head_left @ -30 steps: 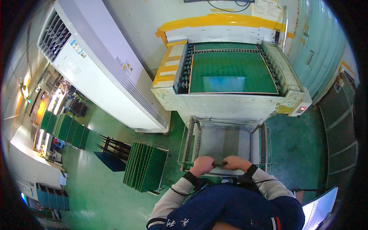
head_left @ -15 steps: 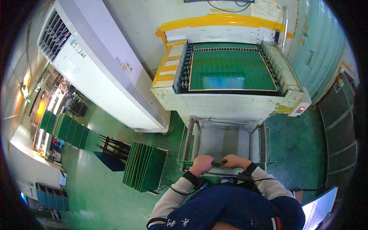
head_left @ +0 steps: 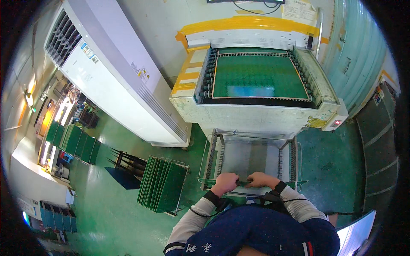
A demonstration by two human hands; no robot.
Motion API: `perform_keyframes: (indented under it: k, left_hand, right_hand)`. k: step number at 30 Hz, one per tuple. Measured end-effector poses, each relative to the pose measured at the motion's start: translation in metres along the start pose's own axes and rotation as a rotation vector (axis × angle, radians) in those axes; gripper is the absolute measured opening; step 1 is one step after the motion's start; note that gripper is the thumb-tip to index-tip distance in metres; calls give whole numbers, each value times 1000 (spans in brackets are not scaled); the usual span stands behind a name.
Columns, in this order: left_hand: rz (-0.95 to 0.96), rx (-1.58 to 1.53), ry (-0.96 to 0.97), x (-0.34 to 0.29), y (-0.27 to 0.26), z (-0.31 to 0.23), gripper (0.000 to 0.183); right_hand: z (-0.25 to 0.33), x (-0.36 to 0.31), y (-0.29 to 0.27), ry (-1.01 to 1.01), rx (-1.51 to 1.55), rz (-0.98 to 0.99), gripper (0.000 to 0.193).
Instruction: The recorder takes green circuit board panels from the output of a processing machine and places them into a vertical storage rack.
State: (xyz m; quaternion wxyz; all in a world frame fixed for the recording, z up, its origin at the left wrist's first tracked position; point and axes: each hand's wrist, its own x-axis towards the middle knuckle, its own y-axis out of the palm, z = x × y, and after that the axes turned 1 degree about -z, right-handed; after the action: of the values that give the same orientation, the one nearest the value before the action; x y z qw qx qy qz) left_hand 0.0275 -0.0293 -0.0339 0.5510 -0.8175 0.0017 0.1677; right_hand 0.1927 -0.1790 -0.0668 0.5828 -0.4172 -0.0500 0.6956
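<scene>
Low in front of me stands a metal slotted rack (head_left: 208, 158) with toothed sides. A thin green circuit board (head_left: 244, 184), seen edge-on, stands at its near end. My left hand (head_left: 225, 184) is closed on the top edge of this board, left of its middle. A short gap to the right, my right hand (head_left: 261, 180) pinches the same edge, fingers pointing left. The lower part of the board is hidden. Beyond the rack, a larger-looking green board (head_left: 260, 77) lies flat on the rollers of a conveyor machine (head_left: 256, 117).
To the left, another rack of several upright green boards (head_left: 162, 185) stands on the green floor beside a black rack (head_left: 128, 164). A tall white air conditioner (head_left: 124, 85) stands left of the machine. Dark panels (head_left: 380, 145) lean at right, and a lit screen (head_left: 356, 230) is near my right elbow.
The flat green board on the rollers has moved slightly away from me, and rollers now show at its near edge. Both hands stay where they were on the upright board.
</scene>
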Motion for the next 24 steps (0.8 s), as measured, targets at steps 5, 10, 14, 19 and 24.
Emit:
perform_keyframes:
  k: [5,10,14,19,24]
  left_hand:
    - [-6,-1,9,-2,-2,0,17]
    - [-3,13,11,-1,-4,-1,19]
    - [-30,-6,15,-3,-3,-1,18]
    - [-3,1,7,-3,-5,-2,18]
    - [6,0,9,-2,-6,-3,18]
  right_hand:
    - [10,-5,-7,11,-4,28,54]
    - [1,1,-2,14,-35,29,56]
    - [12,-5,-9,25,-7,41,56]
    - [4,0,-5,66,23,81,57]
    - [0,3,-2,59,-1,66,59]
